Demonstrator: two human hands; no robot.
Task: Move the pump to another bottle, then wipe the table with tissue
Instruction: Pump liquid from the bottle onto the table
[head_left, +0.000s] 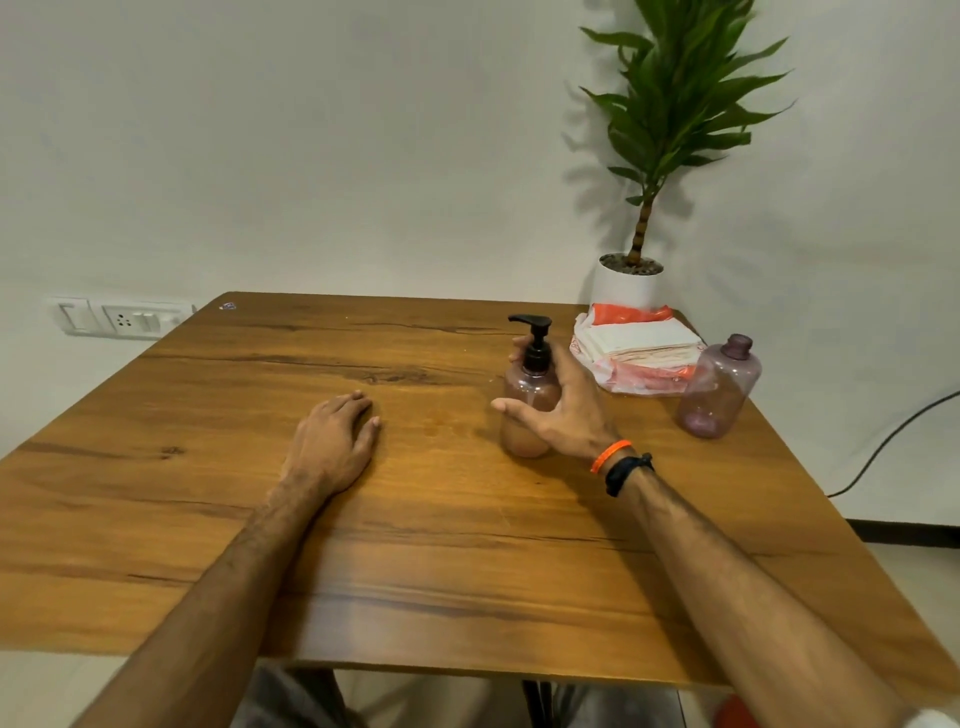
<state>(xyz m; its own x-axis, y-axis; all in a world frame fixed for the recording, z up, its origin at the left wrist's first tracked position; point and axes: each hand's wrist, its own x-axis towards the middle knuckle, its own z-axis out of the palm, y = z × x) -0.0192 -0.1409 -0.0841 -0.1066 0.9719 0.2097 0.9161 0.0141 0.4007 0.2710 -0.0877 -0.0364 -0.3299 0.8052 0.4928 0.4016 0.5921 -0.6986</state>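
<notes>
From the head camera, a brown wood-grain surface (447, 545) fills the lower part of the view, set against a white wall. A translucent brownish plastic bottle (525, 415) stands upright right of centre, and a black pump dispenser (535, 340) is seated on its neck, nozzle pointing left.

The right hand (558, 402) reaches around this bottle from its right side: the thumb stretches across the front of the bottle, and fingertips show behind the pump neck on the far side. The fingers look spread rather than clenched (whether the palm presses the bottle wall I cannot tell). An orange wristband (610, 455) and a dark wristband (626, 473) sit on that wrist.

The left hand (335, 441) lies palm down on the surface, well apart from the bottle, fingers relaxed, close together and holding nothing.

To the right, near the surface's edge, stands a second translucent purple plastic bottle (719, 387), upright, with its neck open and no pump. Just behind and left of it lies a stack of white tissues in an orange-and-white plastic wrapper (636, 353).

At the far right corner a green leafy plant in a white pot (628, 283) stands by the wall. A white wall socket panel (122, 318) is mounted at the left, and a dark cable (893, 441) runs down at the right.
</notes>
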